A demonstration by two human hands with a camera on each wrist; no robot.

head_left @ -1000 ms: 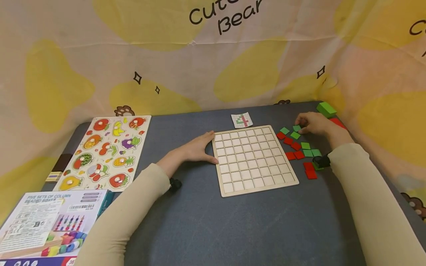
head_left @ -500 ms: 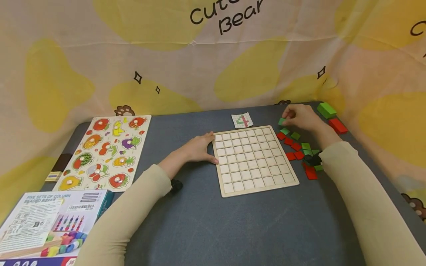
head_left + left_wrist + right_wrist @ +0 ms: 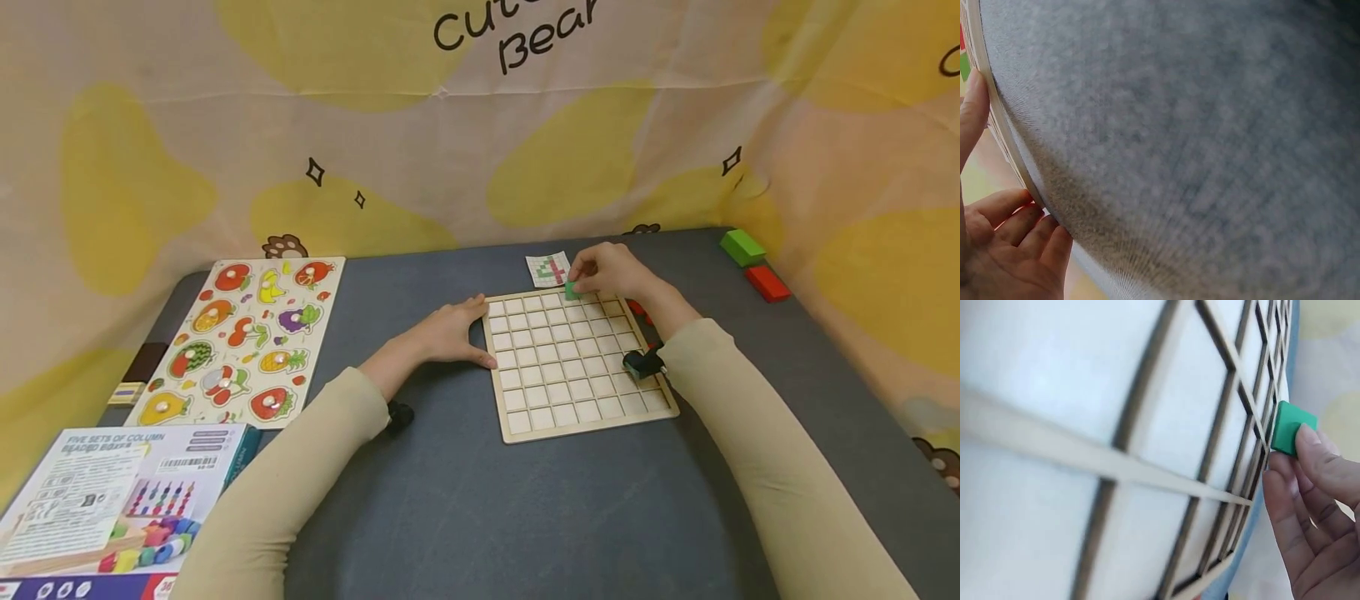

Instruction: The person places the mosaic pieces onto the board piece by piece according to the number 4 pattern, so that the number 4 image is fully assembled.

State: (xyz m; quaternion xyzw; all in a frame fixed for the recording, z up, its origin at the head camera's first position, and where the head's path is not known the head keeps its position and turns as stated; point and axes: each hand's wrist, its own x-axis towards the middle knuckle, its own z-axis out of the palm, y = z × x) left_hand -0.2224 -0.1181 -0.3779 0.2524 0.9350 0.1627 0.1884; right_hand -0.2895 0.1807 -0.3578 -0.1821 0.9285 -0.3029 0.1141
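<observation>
Biggest first: the cloth (image 3: pixel 420 142) fills the back and sides in cream and yellow, "Cute Bear" lettered up top. Below it runs the dark surface (image 3: pixel 525 517), carrying the whole scene. Two pale sleeves (image 3: pixel 757 467) reach in from the bottom. Down in the near left corner sits the box (image 3: pixel 187 504), beads pictured on its front, and just beyond it lies the fruit puzzle (image 3: pixel 258 350), pieces showing in rows.

Centre of things now, the grid (image 3: pixel 551 362): pale wood, turned slightly askew, its cells bare where they show. On its left side, here's the left hand (image 3: pixel 446 333), thumb and fingers spread wide, thumb on the edge and fingertips at the far left corner, gripping nothing. And over the far edge, the right hand (image 3: pixel 611 271), thumb and fingers closed in a pinch on one tile!

Off at the far right, the green block (image 3: pixel 742 247) with the red block (image 3: pixel 767 283) right by it. Just behind the grid lies the card (image 3: pixel 547 269), a green and red pattern printed on it. A few red tiles (image 3: pixel 637 308) peek out beneath the right forearm. And there's the green tile (image 3: pixel 1286 428), tilted in that pinch at the grid's far row; whether it touches the wood, I can't tell.
</observation>
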